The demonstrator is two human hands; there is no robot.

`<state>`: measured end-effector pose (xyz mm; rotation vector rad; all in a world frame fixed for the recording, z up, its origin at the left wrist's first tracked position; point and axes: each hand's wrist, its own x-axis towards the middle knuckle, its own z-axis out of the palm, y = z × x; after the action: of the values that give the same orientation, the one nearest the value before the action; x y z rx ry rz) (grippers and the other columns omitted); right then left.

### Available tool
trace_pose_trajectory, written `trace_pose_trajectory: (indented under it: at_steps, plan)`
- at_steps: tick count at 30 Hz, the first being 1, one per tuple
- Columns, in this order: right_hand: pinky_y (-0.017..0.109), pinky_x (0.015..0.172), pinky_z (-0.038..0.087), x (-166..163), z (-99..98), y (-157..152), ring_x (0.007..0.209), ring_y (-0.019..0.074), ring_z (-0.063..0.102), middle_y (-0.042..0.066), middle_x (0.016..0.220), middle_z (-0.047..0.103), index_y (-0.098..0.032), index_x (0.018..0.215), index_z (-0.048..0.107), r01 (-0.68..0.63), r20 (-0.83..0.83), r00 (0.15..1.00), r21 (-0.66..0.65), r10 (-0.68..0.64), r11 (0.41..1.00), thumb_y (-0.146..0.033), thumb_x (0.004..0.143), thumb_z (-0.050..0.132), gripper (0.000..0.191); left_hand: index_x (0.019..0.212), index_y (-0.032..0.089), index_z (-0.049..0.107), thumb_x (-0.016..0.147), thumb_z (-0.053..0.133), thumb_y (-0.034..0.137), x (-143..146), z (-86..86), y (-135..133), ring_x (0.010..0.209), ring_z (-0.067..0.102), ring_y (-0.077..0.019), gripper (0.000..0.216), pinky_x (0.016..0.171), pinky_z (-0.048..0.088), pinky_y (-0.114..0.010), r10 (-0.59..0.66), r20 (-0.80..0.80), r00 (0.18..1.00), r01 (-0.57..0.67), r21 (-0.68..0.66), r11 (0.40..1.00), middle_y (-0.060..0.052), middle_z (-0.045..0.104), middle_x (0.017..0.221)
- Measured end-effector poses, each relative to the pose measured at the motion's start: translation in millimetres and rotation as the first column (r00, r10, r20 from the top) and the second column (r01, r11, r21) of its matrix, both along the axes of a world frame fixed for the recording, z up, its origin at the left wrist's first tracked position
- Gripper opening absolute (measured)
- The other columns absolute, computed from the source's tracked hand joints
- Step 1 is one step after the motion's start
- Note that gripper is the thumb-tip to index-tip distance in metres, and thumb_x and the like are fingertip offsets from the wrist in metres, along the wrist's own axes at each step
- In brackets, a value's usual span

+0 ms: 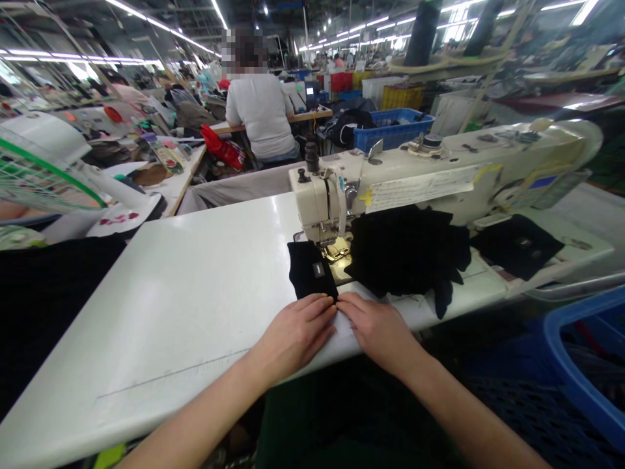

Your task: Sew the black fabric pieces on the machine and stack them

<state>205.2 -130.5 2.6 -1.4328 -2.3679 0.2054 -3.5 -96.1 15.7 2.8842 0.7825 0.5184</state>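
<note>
A small black fabric piece (303,272) with a grey label (319,270) lies just left of the lit needle area of a sewing machine (322,195). At its near corner, my left hand (300,332) presses the cloth with fingers together. My right hand (374,326) meets it there, its fingertips pinching the same edge. The two hands nearly touch. Beside the needle, to the right, a heap of black fabric pieces (410,251) sits under the machine arm. Another labelled black piece (520,244) lies farther right.
The white table (205,280) stretches to the left, with a ruler line near its front edge. A blue basket (556,339) stands at the lower right. A fan (43,163) is at the left. A person in a white shirt (258,111) sits ahead, near a blue crate (390,130).
</note>
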Motion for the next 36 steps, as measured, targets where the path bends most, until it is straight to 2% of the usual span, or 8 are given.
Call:
trace_pose_trajectory:
  at_steps: [7, 15, 21, 25, 30, 36]
  plan:
    - [0.026, 0.069, 0.055, -9.4, 3.5, 20.8, 0.087, 0.0166, 0.070, 0.009, 0.130, 0.063, -0.021, 0.122, 0.065, 0.107, 0.094, 0.990, -0.062, -0.100, 0.992, -0.009, 0.096, 0.047, 0.034, 0.122, 0.015, 0.065, 0.101, 0.049, 0.025, 0.6, 3.6, 25.3, 0.119, 0.062, -0.0264, 0.029, 0.099, 0.059, -0.044, 0.001, 0.007, 1.000, -0.001, -0.006, 1.000, -0.014, 0.066, 0.122]
    - [0.027, 0.063, 0.054, -18.6, 10.6, 32.7, 0.080, 0.0181, 0.070, 0.011, 0.130, 0.060, -0.019, 0.129, 0.061, 0.176, 0.139, 0.977, -0.073, -0.164, 0.982, -0.012, 0.098, 0.044, 0.036, 0.121, 0.013, 0.065, 0.100, 0.049, 0.025, -2.0, 4.4, 52.7, 0.118, 0.062, -0.0258, 0.029, 0.100, 0.057, -0.043, -0.003, 0.012, 1.000, 0.004, -0.002, 1.000, -0.015, 0.066, 0.120]
    - [0.028, 0.065, 0.055, -20.4, 5.7, 27.5, 0.084, 0.0193, 0.070, 0.011, 0.139, 0.057, -0.020, 0.130, 0.059, 0.185, 0.158, 0.972, -0.065, -0.173, 0.981, -0.011, 0.096, 0.045, 0.038, 0.115, 0.012, 0.069, 0.101, 0.048, 0.026, -3.0, 2.5, 74.1, 0.113, 0.063, -0.0248, 0.028, 0.096, 0.058, -0.041, 0.010, 0.027, 1.000, -0.010, 0.008, 1.000, -0.015, 0.067, 0.117]
    - [0.029, 0.063, 0.055, -17.0, 6.6, 14.5, 0.079, 0.0189, 0.069, 0.010, 0.137, 0.060, -0.019, 0.127, 0.061, 0.141, 0.131, 0.982, -0.056, -0.133, 0.988, -0.008, 0.092, 0.048, 0.039, 0.116, 0.012, 0.068, 0.102, 0.047, 0.026, -3.9, 1.6, 87.2, 0.111, 0.063, -0.0248, 0.029, 0.095, 0.058, -0.042, 0.029, 0.000, 1.000, -0.029, 0.004, 1.000, -0.014, 0.066, 0.116]
    - [0.029, 0.067, 0.055, -6.5, 13.3, -1.5, 0.082, 0.0198, 0.069, 0.010, 0.122, 0.068, -0.016, 0.117, 0.065, 0.095, -0.047, 0.995, 0.088, -0.091, 0.992, -0.003, 0.082, 0.050, 0.040, 0.118, 0.012, 0.067, 0.101, 0.047, 0.025, -4.6, 3.0, 101.0, 0.112, 0.062, -0.0252, 0.029, 0.098, 0.056, -0.042, 0.044, -0.003, 0.999, -0.044, 0.000, 0.999, -0.014, 0.065, 0.117]
    - [0.027, 0.071, 0.055, 17.2, 32.3, -5.9, 0.089, 0.0186, 0.071, 0.009, 0.114, 0.071, -0.014, 0.112, 0.067, 0.197, -0.212, 0.968, 0.306, -0.135, 0.931, -0.005, 0.092, 0.045, 0.031, 0.116, 0.012, 0.069, 0.101, 0.045, 0.025, -4.6, 4.2, 109.6, 0.109, 0.063, -0.0257, 0.031, 0.096, 0.056, -0.041, 0.024, 0.006, 1.000, -0.024, 0.009, 1.000, -0.014, 0.066, 0.115]
